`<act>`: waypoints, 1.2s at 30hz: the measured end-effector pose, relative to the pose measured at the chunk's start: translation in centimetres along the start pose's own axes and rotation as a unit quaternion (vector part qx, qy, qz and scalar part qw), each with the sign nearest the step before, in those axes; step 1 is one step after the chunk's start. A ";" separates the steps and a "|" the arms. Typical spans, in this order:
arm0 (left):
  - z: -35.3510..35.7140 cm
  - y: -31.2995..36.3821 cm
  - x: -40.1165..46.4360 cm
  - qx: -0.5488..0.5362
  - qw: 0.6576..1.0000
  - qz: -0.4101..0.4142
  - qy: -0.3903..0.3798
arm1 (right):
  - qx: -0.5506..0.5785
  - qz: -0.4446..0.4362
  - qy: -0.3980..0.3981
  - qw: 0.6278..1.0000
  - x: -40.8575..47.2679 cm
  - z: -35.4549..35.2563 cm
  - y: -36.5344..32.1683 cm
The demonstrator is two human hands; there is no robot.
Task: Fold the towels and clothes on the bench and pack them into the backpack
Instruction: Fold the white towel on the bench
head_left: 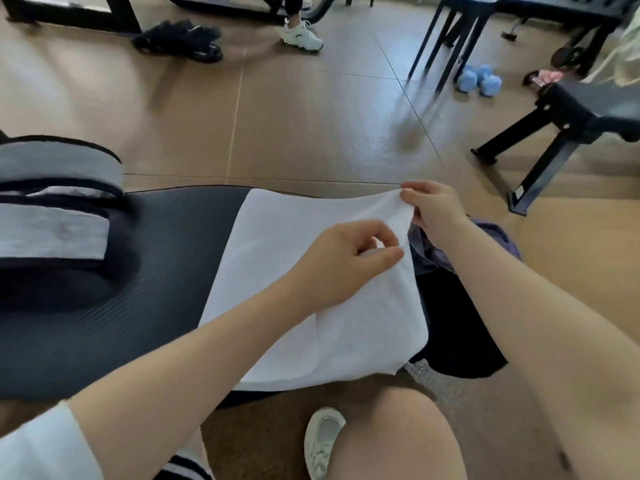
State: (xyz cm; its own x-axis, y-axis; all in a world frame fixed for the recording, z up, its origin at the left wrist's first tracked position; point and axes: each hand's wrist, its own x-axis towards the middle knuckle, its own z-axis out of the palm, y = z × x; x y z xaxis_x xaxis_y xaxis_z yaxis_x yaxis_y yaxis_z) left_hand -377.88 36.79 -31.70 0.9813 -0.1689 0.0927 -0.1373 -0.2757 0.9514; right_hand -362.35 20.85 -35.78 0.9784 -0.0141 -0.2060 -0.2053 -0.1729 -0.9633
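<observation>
Early yet; both hands, left hand (349, 261) and right hand (433, 209), pinch the white towel's (294, 271) 3 o'clock edge mid-fold; backpack (52, 216) waits at 9 o'clock

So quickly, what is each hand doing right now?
Left hand: pinching the white towel at its right edge.
Right hand: pinching the towel's far right corner.

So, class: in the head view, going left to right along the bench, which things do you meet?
Backpack → bare black bench pad → white towel → left hand → right hand → purple garment.
</observation>
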 end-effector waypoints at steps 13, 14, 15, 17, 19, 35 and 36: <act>-3.4 -11.1 4.5 0.361 0.920 -0.116 0.095 | -0.181 0.027 0.005 0.983 2.2 -0.7 6.4; -4.3 -12.0 4.6 0.387 0.907 -0.140 0.088 | -0.193 0.021 0.007 0.981 2.3 -0.8 6.3; -5.0 -12.7 4.6 0.412 0.893 -0.162 0.077 | -0.210 0.010 0.011 0.978 2.4 -0.8 6.2; -5.9 -13.9 4.4 0.451 0.871 -0.187 0.059 | -0.232 -0.020 0.010 0.972 2.6 -0.5 5.8; -6.5 -14.7 4.4 0.468 0.859 -0.199 0.057 | -0.221 -0.039 0.004 0.974 3.1 0.2 5.4; -15.0 -17.5 3.9 0.473 0.816 -0.264 0.201 | -0.165 -0.110 0.000 0.980 8.3 11.6 1.2; -14.7 -17.3 3.8 0.457 0.831 -0.229 0.220 | -0.195 -0.142 -0.020 0.970 7.2 11.2 1.1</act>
State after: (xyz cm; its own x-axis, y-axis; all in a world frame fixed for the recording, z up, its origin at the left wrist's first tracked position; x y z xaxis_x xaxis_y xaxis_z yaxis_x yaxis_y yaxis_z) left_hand -369.76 54.87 -43.48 0.8856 0.4590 0.0711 0.4167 -0.8527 0.3150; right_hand -355.80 31.61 -40.23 0.9910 0.1258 0.0449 0.1048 -0.5243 -0.8451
